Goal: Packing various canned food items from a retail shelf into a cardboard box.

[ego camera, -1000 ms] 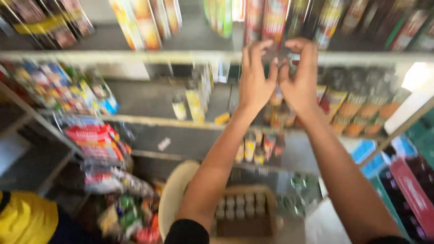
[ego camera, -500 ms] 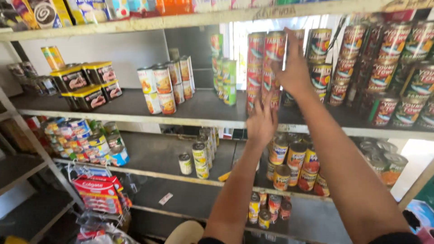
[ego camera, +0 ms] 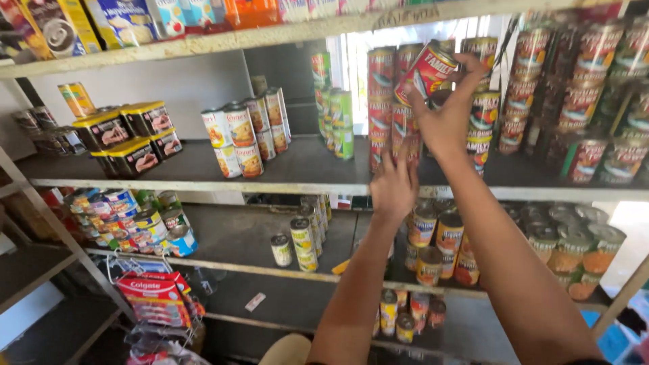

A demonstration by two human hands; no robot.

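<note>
Right hand: we see our right hand [ego camera: 449, 115] in the upper right of centre, fingers clamped around a red can [ego camera: 426, 71] that it holds tilted, its top leaning toward the left of the frame.
Red can: it sits at the top of the red stack [ego camera: 392, 101], level with the uppermost cans and just under the top shelf [ego camera: 203, 42]; we cannot tell whether it touches the cans beneath.
Left hand: our left hand [ego camera: 393, 186] is below the right one, near the centre of the frame, fingers spread and open, its fingertips against the lower cans of the red stack at the edge of the middle shelf [ego camera: 169, 182]. It grips nothing.
Hands together: they are apart, the right above the left, both at the same stack.
Right of frame: more red cans [ego camera: 581, 94] fill the middle shelf in tall rows.
Centre: green cans [ego camera: 338, 118] stand just left of the red stack, and orange cans [ego camera: 243, 138] stand further left.
Left of frame: yellow-lidded tins [ego camera: 128, 135] are stacked on the middle shelf.
Lower shelf: small cans [ego camera: 439, 240] are stacked beneath our left forearm; a few loose cans [ego camera: 297, 243] stand to their left.
Lower left: red toothpaste boxes [ego camera: 152, 290] hang on a wire rack.
Top shelf: cartons [ego camera: 122, 20] line the upper left.
</note>
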